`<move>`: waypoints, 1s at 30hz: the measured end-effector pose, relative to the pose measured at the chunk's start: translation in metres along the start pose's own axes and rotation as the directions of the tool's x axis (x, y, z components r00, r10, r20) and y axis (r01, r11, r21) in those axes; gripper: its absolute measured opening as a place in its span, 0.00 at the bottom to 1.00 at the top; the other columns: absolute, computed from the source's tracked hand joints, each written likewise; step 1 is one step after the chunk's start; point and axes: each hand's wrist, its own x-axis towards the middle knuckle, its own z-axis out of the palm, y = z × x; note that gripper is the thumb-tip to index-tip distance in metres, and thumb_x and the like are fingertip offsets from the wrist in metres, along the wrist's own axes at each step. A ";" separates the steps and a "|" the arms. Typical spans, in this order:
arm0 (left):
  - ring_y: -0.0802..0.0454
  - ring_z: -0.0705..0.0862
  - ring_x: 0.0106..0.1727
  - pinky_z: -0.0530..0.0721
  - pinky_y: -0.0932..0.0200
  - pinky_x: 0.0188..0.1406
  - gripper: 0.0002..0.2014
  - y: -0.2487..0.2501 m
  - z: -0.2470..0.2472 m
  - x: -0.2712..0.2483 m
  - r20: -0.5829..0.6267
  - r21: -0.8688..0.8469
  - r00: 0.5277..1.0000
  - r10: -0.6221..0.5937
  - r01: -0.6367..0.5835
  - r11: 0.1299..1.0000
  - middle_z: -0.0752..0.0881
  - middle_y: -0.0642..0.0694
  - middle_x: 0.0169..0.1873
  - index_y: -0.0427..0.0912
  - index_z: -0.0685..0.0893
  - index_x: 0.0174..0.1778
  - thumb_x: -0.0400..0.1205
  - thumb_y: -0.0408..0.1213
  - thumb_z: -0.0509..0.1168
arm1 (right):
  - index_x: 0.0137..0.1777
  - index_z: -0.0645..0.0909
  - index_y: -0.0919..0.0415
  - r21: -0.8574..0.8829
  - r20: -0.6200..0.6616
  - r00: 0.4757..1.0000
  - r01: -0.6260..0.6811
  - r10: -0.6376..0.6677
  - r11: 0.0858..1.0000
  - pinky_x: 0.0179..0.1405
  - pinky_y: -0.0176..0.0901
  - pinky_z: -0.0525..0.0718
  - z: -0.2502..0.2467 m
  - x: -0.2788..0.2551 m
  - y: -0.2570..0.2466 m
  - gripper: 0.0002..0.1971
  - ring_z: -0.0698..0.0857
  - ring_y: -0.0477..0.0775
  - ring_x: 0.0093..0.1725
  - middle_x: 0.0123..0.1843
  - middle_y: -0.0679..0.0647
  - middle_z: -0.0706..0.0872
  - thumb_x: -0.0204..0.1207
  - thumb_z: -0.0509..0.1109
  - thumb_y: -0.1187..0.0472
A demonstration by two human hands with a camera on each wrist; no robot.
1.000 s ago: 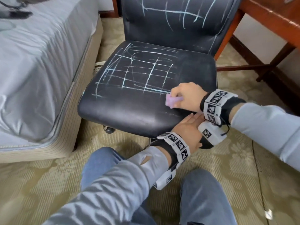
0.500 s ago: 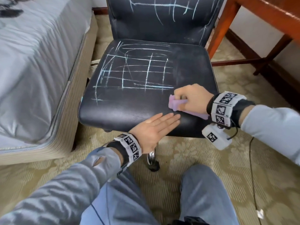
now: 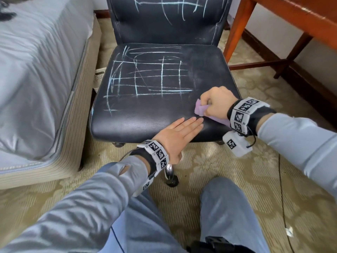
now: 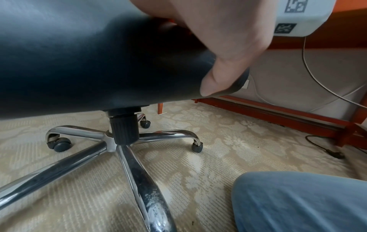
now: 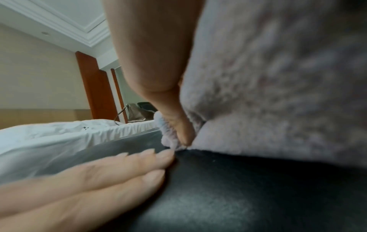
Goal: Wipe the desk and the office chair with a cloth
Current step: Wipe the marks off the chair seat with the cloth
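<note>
The black office chair (image 3: 145, 117) faces me, its seat and backrest scrawled with pale chalk lines. My right hand (image 3: 215, 103) grips a bunched lilac cloth (image 3: 255, 108) pressed against the seat's front right corner; in the right wrist view the cloth (image 5: 278, 94) fills the upper right. My left hand (image 3: 180, 132) lies flat with straight fingers on the seat's front edge, fingertips close to the cloth. In the left wrist view its thumb (image 4: 222, 75) wraps over the seat's edge (image 4: 99, 70). The wooden desk (image 3: 299, 17) stands at the upper right.
A bed (image 3: 36, 70) with grey sheets runs along the left, close to the chair. The chair's chrome base (image 4: 127, 150) and castors sit on patterned carpet. My knees (image 3: 224, 212) are just before the chair. Cables (image 4: 309, 73) trail by the wall under the desk.
My left hand slid out from beneath my right wrist to the left and now lies flat on the seat's front edge. My right hand with the cloth shifted slightly right along the seat.
</note>
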 end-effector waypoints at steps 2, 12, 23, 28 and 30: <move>0.49 0.32 0.88 0.32 0.48 0.86 0.59 0.002 0.000 0.003 -0.005 -0.005 1.000 -0.004 0.004 1.000 0.30 0.45 0.87 0.42 0.31 0.87 0.74 0.47 0.70 | 0.27 0.83 0.46 -0.031 0.024 1.000 0.018 -0.018 0.999 0.34 0.38 0.75 0.003 -0.002 0.000 0.08 0.82 0.52 0.35 0.30 0.41 0.84 0.63 0.69 0.60; 0.46 0.33 0.88 0.32 0.46 0.86 0.57 0.008 0.010 0.009 0.000 0.032 0.999 -0.045 0.045 0.998 0.33 0.43 0.87 0.39 0.31 0.87 0.75 0.53 0.65 | 0.29 0.82 0.44 -0.160 0.140 0.982 0.148 -0.126 0.976 0.38 0.49 0.84 0.013 0.023 -0.013 0.08 0.84 0.52 0.43 0.41 0.40 0.87 0.62 0.63 0.56; 0.45 0.31 0.87 0.33 0.44 0.86 0.58 0.012 0.004 0.007 -0.011 0.085 0.998 -0.057 0.058 0.995 0.29 0.42 0.86 0.38 0.28 0.86 0.76 0.56 0.63 | 0.23 0.78 0.47 -0.154 0.059 0.997 0.062 -0.053 0.986 0.29 0.37 0.71 -0.008 0.014 0.017 0.11 0.77 0.49 0.29 0.24 0.41 0.77 0.65 0.68 0.59; 0.45 0.33 0.88 0.35 0.44 0.87 0.57 0.011 0.000 0.009 -0.011 0.050 0.999 -0.046 0.047 0.998 0.32 0.42 0.87 0.39 0.30 0.87 0.75 0.57 0.64 | 0.25 0.74 0.49 -0.079 0.087 0.992 0.098 -0.091 0.992 0.36 0.42 0.77 0.014 0.027 -0.012 0.08 0.79 0.54 0.33 0.28 0.45 0.78 0.63 0.61 0.51; 0.47 0.32 0.88 0.34 0.44 0.86 0.56 0.006 -0.002 0.007 -0.012 0.023 0.999 -0.031 0.031 0.999 0.30 0.44 0.87 0.41 0.30 0.87 0.76 0.54 0.65 | 0.32 0.79 0.52 -0.171 0.082 0.995 0.067 -0.053 0.983 0.42 0.47 0.82 -0.002 0.036 0.005 0.08 0.83 0.61 0.40 0.35 0.50 0.83 0.68 0.65 0.51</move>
